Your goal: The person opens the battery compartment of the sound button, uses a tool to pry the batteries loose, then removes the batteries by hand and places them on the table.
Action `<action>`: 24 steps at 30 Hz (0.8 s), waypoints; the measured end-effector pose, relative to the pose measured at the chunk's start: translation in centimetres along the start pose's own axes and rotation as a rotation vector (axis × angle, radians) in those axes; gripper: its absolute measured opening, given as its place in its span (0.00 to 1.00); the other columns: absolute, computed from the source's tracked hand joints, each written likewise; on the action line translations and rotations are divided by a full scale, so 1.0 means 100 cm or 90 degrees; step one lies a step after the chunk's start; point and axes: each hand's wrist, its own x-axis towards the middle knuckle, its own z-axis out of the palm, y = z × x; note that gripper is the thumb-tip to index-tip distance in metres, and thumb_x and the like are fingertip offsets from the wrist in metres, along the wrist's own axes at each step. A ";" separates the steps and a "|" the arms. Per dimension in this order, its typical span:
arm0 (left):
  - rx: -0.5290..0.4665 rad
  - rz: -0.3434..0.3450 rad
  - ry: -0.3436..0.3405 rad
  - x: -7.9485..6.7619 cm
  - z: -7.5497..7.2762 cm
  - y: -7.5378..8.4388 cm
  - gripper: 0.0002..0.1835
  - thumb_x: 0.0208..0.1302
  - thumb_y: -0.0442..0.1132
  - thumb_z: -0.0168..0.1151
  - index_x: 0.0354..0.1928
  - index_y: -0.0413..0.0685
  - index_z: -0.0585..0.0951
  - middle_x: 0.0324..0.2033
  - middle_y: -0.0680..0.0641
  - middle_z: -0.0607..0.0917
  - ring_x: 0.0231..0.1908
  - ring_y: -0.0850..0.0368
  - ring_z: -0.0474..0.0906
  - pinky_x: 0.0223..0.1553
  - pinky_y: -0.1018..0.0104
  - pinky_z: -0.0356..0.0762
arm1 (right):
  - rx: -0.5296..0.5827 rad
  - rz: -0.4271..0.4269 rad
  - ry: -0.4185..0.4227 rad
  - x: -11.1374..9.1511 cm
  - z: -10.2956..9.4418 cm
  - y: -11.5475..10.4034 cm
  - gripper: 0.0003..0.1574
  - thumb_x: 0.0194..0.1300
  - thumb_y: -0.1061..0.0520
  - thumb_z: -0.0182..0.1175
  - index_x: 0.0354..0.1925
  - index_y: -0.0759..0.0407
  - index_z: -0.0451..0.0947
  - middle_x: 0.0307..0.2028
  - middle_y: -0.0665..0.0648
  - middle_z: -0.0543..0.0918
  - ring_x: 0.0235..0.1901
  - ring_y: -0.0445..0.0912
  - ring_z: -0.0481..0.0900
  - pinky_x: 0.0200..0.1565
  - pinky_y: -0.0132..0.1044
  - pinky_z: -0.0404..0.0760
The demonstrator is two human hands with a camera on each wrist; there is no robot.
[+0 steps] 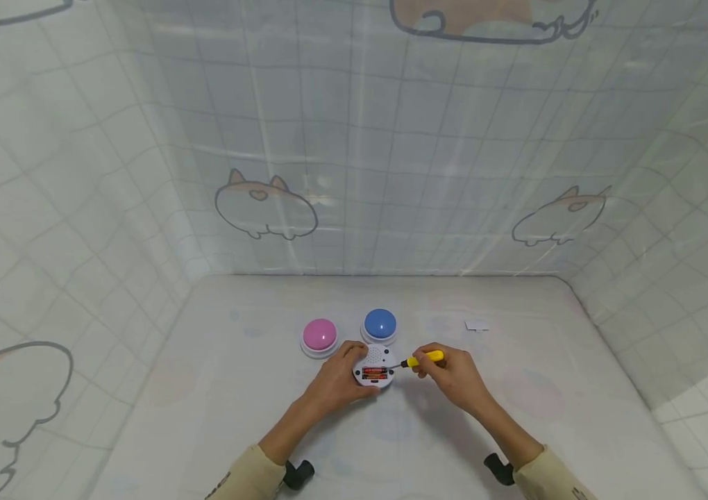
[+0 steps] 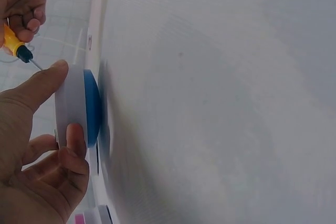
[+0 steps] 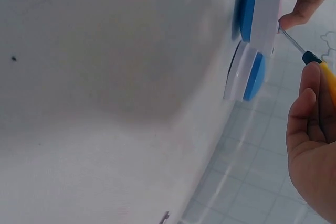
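Note:
My left hand [image 1: 336,378] grips a round white button buzzer [image 1: 374,354] by its sides, with its underside up. In the left wrist view, the blue dome [image 2: 92,108] faces the table. Two red batteries [image 1: 375,373] sit side by side in its uncovered compartment, below a patch of speaker holes. My right hand [image 1: 457,376] holds a screwdriver [image 1: 427,357] by its yellow handle, the metal shaft slanting down to the left. Its tip is right at the compartment's right end; in the right wrist view, the shaft [image 3: 292,40] meets the buzzer's underside near the left fingers.
A pink button buzzer [image 1: 320,335] stands dome up to the left, and another blue one [image 1: 380,324] just behind the held one. A small white flat piece [image 1: 476,325] lies farther right on the white table [image 1: 254,403]. Patterned curtains [image 1: 354,160] surround the table's back and sides.

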 end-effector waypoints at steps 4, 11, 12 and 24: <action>0.001 0.001 0.001 0.000 0.000 0.000 0.41 0.48 0.55 0.81 0.63 0.46 0.76 0.63 0.49 0.74 0.60 0.54 0.73 0.62 0.58 0.74 | 0.018 0.009 0.001 0.001 0.000 0.002 0.16 0.71 0.46 0.63 0.47 0.55 0.85 0.31 0.50 0.88 0.35 0.52 0.85 0.38 0.30 0.81; 0.008 0.005 0.003 0.001 0.001 -0.001 0.42 0.49 0.56 0.80 0.63 0.46 0.76 0.63 0.49 0.74 0.60 0.54 0.74 0.62 0.58 0.74 | 0.042 0.034 0.009 0.003 -0.001 0.006 0.15 0.72 0.47 0.62 0.46 0.55 0.86 0.30 0.49 0.88 0.35 0.52 0.85 0.37 0.30 0.81; 0.007 0.006 0.003 0.001 0.001 -0.001 0.42 0.49 0.56 0.80 0.63 0.46 0.76 0.63 0.49 0.74 0.60 0.54 0.74 0.62 0.58 0.74 | 0.045 0.039 0.011 0.003 -0.001 0.006 0.15 0.72 0.47 0.61 0.46 0.55 0.85 0.30 0.49 0.88 0.35 0.54 0.84 0.37 0.30 0.81; 0.007 0.021 0.017 0.001 0.002 -0.001 0.41 0.48 0.55 0.81 0.61 0.44 0.76 0.62 0.47 0.75 0.58 0.53 0.74 0.62 0.58 0.75 | -0.245 -0.173 0.003 -0.011 0.006 -0.024 0.08 0.69 0.50 0.65 0.43 0.50 0.84 0.32 0.42 0.86 0.28 0.38 0.77 0.32 0.27 0.80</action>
